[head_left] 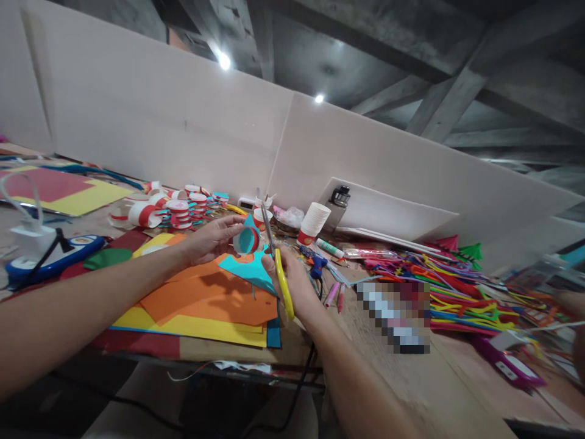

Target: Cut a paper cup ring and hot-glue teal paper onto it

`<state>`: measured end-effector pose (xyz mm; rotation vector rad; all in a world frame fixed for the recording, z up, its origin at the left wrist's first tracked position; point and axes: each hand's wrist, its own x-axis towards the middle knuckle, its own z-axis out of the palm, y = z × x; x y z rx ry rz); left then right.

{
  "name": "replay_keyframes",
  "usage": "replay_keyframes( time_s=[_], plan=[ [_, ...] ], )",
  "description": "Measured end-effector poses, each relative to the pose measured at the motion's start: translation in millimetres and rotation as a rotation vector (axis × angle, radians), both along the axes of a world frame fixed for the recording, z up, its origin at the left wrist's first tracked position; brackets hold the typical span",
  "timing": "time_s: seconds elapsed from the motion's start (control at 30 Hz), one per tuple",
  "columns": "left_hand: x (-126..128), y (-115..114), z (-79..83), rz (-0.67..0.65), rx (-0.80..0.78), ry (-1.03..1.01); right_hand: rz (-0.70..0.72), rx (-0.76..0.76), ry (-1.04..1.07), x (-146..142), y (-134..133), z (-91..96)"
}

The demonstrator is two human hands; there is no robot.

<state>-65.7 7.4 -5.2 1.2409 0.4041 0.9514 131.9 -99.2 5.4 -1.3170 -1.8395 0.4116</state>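
Note:
My left hand is closed on a cut-down paper cup with a red band and light blue paper on it. In my right hand are scissors with yellow handles, their blades pointing up and away, close to the right side of the cup. Whether the blades touch the blue paper I cannot tell. Below the cup, a light blue paper scrap with a cut-out edge lies on orange sheets, which rest on yellow paper.
Several red-and-white cup pieces stand at the back left. Behind my right hand are a stack of paper cups, a glue gun and markers. Colourful pipe cleaners spread rightward. A blue power strip lies left.

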Motion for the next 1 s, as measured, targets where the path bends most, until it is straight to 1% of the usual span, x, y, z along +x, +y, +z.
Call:
replay_keyframes(
  time_s=[0.17,0.37,0.53,0.8,1.0],
  plan=[
    [2.1,-2.2,2.8,0.017,-0.001,-0.031,0.038,-0.017,-0.06,-0.5,-3.5,1.1],
    [3.5,-7.9,10.2,0.094,-0.055,-0.108,0.094,-0.044,-0.052,0.4,-4.5,0.4],
    [2.9,-9.2,13.0,0.087,-0.068,-0.144,0.07,-0.053,-0.064,0.9,-3.3,-1.6],
    [3.9,-8.8,12.1,0.095,-0.059,-0.127,0.068,-0.035,-0.052,1.9,-1.2,-3.1],
    [3.0,-8.0,11.1,0.107,-0.051,-0.097,0.052,-0.065,-0.067,0.0,-3.7,-0.9]
  ],
)
